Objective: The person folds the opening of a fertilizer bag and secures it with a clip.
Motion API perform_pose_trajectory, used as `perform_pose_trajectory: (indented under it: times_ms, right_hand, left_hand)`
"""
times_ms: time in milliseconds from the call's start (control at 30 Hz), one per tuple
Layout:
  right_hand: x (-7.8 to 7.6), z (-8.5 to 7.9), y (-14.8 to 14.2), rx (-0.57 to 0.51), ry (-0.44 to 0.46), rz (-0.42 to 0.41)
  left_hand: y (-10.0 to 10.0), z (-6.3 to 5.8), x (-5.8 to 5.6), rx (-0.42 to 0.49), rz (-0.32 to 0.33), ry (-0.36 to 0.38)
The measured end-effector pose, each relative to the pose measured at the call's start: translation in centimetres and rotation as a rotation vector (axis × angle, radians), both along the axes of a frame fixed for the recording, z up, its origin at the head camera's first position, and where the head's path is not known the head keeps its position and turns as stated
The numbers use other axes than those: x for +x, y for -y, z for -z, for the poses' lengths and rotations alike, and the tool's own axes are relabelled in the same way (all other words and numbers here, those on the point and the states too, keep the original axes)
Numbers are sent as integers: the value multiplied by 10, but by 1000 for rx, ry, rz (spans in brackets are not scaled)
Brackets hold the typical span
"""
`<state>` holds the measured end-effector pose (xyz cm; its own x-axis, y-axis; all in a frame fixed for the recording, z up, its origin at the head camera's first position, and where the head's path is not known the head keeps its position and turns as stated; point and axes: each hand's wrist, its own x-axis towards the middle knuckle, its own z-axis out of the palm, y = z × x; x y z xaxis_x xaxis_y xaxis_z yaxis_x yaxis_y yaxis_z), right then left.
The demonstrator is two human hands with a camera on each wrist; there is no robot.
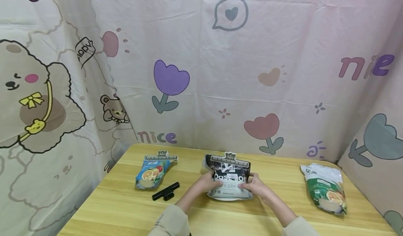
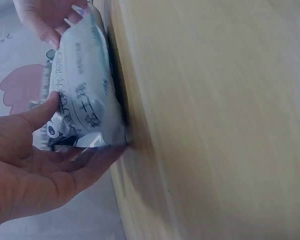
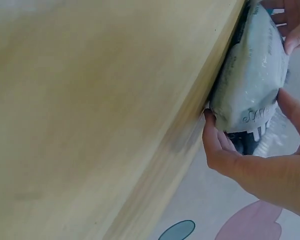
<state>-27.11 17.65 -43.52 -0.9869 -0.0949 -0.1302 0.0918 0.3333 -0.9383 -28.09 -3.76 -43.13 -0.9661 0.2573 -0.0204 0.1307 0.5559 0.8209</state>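
Observation:
A black and white plastic bag point(image 1: 229, 192) with printed lettering is at the middle of the table, its top closed by a clip point(image 1: 231, 161) with a piano-key pattern. My left hand point(image 1: 207, 182) grips the bag's left side, thumb on the front face and fingers behind. On the opposite side, my right hand point(image 1: 256, 186) holds it the same way. Both wrist views show the bag's lower end close over the wood, with the left hand point(image 2: 45, 165) and right hand point(image 3: 260, 160) at its edges.
To the left stands a blue bag point(image 1: 152, 174) with fruit pictures and a similar piano-key clip point(image 1: 161, 157). A black clip point(image 1: 165, 192) lies in front of it. At the right is a green and white bag point(image 1: 325, 190). Printed cloth point(image 1: 201, 71) hangs behind the table point(image 1: 122, 201).

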Motion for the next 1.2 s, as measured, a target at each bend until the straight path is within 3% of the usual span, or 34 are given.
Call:
perform_pose_trajectory:
  times_ms: [200,600,900,1200]
  right_hand:
    - [0,3,0,36,6,6]
    - [-1,3,2,148,-17,7]
    - [-3,4,1,165,-21,-5]
    - [-3,4,2,134,-14,-23]
  left_hand:
    - [3,2,1,-81,-16,27]
    - [1,4,-4,-41,-59,35]
    - [-2,8,-6,-59,-97,6]
    - [-3,7,-5,-65,-112,23]
